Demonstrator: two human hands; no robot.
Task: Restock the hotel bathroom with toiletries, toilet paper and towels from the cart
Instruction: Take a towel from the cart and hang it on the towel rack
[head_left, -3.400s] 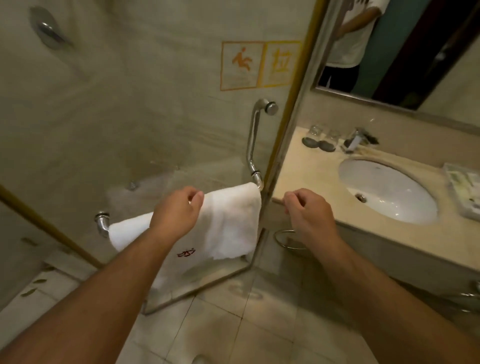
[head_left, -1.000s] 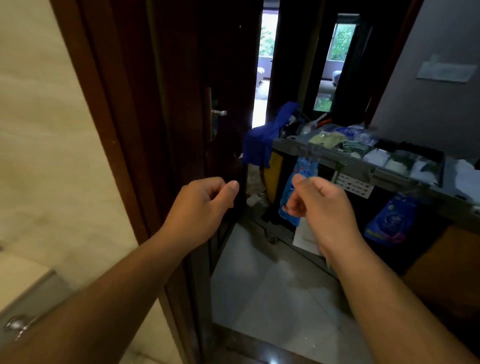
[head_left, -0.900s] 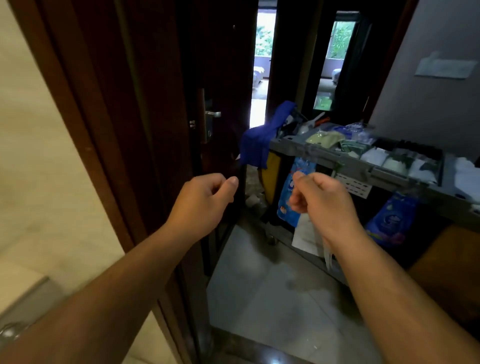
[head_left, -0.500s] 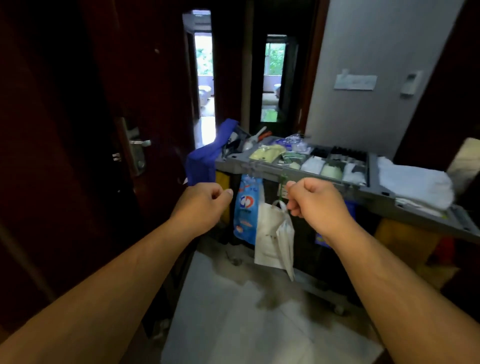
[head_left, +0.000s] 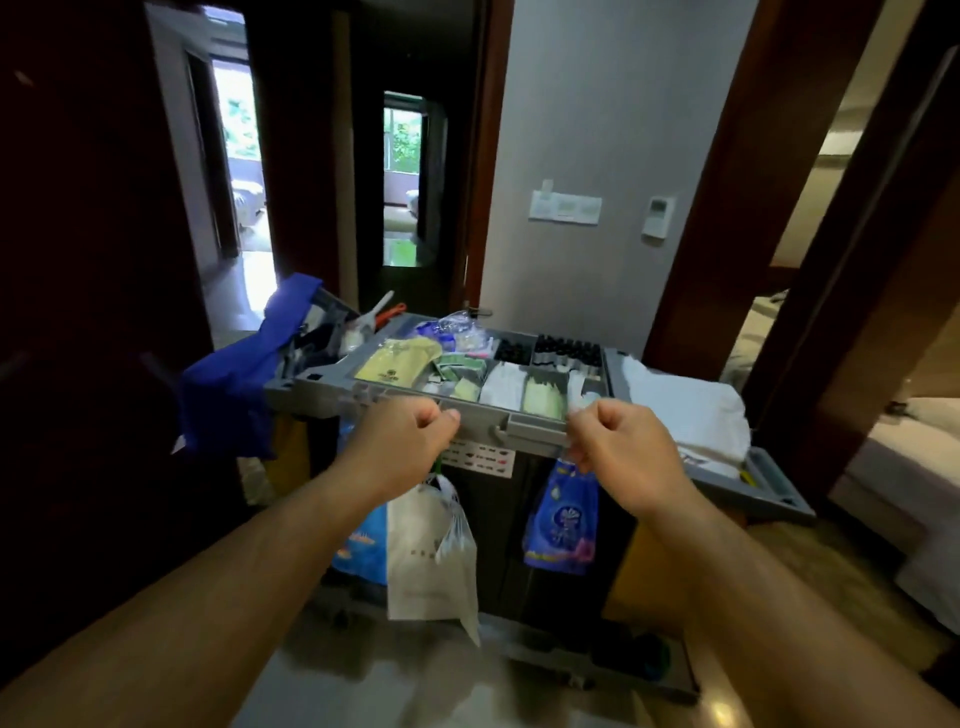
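Observation:
The grey housekeeping cart (head_left: 322, 387) stands in front of me in the hallway. Its top tray holds compartments of packaged toiletries (head_left: 400, 361), white and pale green sachets (head_left: 543, 397) and small dark bottles (head_left: 566, 345). Folded white towels (head_left: 685, 410) lie on the cart's right end. My left hand (head_left: 400, 444) hovers curled into a loose fist at the tray's front edge, holding nothing. My right hand (head_left: 623, 447) is also curled shut and empty, just in front of the tray's right compartments.
A blue cloth bag (head_left: 234, 395) hangs off the cart's left end. A white bag (head_left: 431, 556) and a blue packet (head_left: 561, 525) hang on the cart's front. A dark wooden door (head_left: 93, 312) is at left, a bedroom doorway (head_left: 852, 260) at right.
I have turned from the towel bar in the bathroom, gone out through the doorway and come up to the cart. Both fists are now at the tray's front edge.

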